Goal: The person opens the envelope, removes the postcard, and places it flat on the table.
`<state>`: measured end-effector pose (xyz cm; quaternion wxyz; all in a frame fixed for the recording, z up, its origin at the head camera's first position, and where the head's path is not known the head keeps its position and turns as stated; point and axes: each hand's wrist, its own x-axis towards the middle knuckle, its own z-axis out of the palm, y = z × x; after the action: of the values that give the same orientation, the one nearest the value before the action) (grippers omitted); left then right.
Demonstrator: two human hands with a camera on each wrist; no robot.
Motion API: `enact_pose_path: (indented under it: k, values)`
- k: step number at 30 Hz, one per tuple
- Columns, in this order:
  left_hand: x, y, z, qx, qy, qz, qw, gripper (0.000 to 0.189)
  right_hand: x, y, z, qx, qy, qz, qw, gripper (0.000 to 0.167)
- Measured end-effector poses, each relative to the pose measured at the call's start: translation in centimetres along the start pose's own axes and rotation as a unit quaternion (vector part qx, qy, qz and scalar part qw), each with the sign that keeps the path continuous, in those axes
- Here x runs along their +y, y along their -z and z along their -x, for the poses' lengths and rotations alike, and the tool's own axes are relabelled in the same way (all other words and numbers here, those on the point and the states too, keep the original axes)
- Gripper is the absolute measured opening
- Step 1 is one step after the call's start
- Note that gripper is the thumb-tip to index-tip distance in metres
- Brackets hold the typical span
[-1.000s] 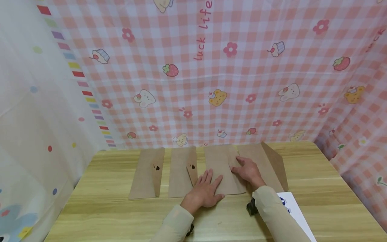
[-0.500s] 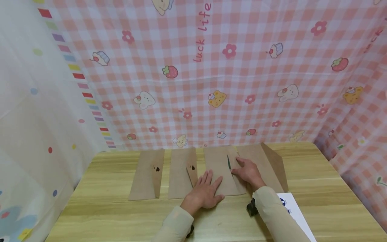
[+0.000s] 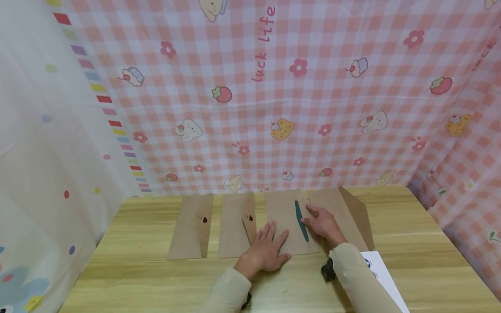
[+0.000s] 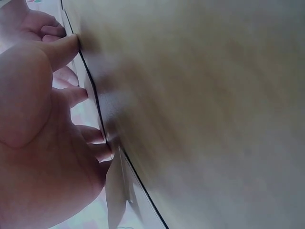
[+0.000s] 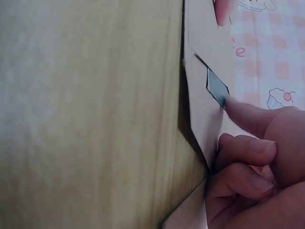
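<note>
Several brown paper envelopes lie in a row on the table. My left hand point(image 3: 265, 254) lies flat, fingers spread, over the near left part of the third envelope point(image 3: 281, 204). A dark green strip with slanted ends point(image 3: 300, 219) shows along that envelope's right side; the right wrist view shows the green strip point(image 5: 217, 87) beside the envelope's raised flap point(image 5: 205, 107). My right hand point(image 3: 322, 224) is at that side, its thumb tip point(image 5: 232, 105) right at the strip and other fingers curled close to the paper edge. Whether it pinches the paper, I cannot tell.
To the left lie two envelopes, the far one point(image 3: 188, 226) and its neighbour point(image 3: 232, 226), with partly lifted flaps. A fourth envelope point(image 3: 330, 208) has its flap spread to the right. White paper with blue print point(image 3: 385, 278) lies under the right forearm. Patterned cloth hangs behind.
The green strip has come into view at the third envelope's right side, first as a thin sliver, now wider and longer. Both hands have stayed nearly in place.
</note>
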<state>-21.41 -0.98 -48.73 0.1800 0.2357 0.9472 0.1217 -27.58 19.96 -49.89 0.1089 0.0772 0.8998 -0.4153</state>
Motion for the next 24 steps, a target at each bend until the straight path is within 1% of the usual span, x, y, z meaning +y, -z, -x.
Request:
enact_pose_path:
  k: [6, 10, 15, 24]
  values:
    - [0.08, -0.16, -0.07, 0.003, 0.001, -0.007, 1.0000, 0.066, 0.01, -0.04, 0.23, 0.001, -0.003, -0.005, 1.0000, 0.066]
    - [0.17, -0.09, 0.01, 0.004, 0.004, -0.010, 0.9999, 0.065, 0.02, -0.10, 0.21, 0.005, 0.006, 0.002, 1.0000, 0.066]
    - [0.21, 0.04, 0.12, 0.006, 0.005, -0.004, 1.0000, 0.065, -0.04, -0.13, 0.17, 0.006, 0.008, 0.002, 1.0000, 0.066]
    - [0.04, -0.15, -0.03, 0.018, 0.007, 0.003, 0.9998, 0.066, -0.20, 0.04, 0.30, 0.000, 0.008, 0.003, 1.0000, 0.065]
